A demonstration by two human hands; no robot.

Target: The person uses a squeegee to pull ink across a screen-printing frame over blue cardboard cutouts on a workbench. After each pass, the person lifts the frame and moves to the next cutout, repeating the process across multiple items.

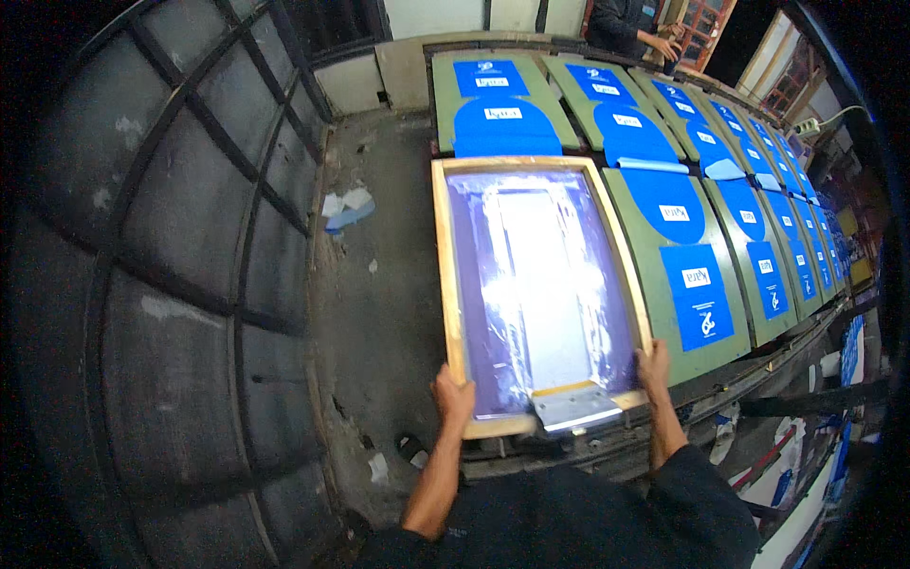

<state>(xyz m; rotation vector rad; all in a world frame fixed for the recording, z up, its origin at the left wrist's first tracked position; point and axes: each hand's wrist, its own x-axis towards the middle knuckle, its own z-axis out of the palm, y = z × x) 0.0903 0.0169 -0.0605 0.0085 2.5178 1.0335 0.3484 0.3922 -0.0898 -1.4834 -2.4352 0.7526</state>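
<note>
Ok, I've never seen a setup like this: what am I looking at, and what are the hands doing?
This is one view from a camera on the person's head, looking down. No machine: two bare hands. The left hand and right hand grip the near corners of a wooden-framed printing screen, which lies over a green board. A squeegee rests inside its near edge. Beyond and to the right runs a row of green boards bearing blue cloth pieces. Another person stands at the far end.
</note>
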